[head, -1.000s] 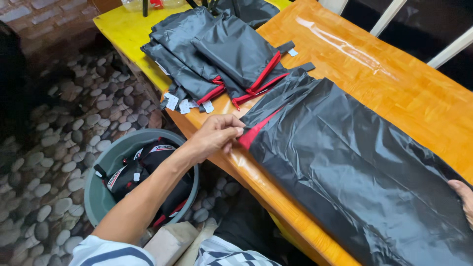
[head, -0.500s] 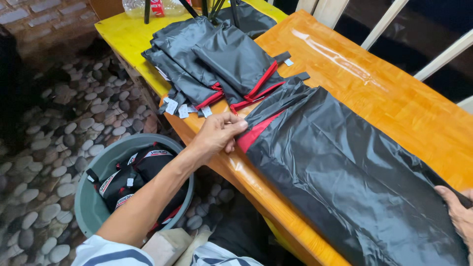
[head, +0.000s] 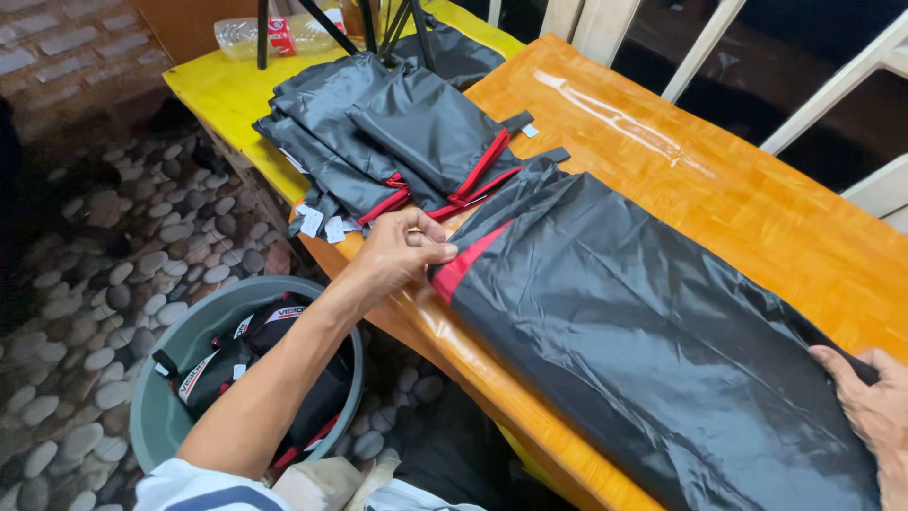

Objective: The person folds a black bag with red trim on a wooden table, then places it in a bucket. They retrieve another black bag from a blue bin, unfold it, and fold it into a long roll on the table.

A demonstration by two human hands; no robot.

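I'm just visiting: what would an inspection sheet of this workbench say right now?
Surface: glossy orange wooden table, yellow end.
Job's things: long black sheet with red edge spread flat.
Clutter: pile of folded black bags with red trim; clear plastic bottle.
Grips: left hand pinches the sheet's red corner; right hand rests on its far end.
Cables: nothing seen.
Surroundings: grey bucket holding bags, pebble floor.
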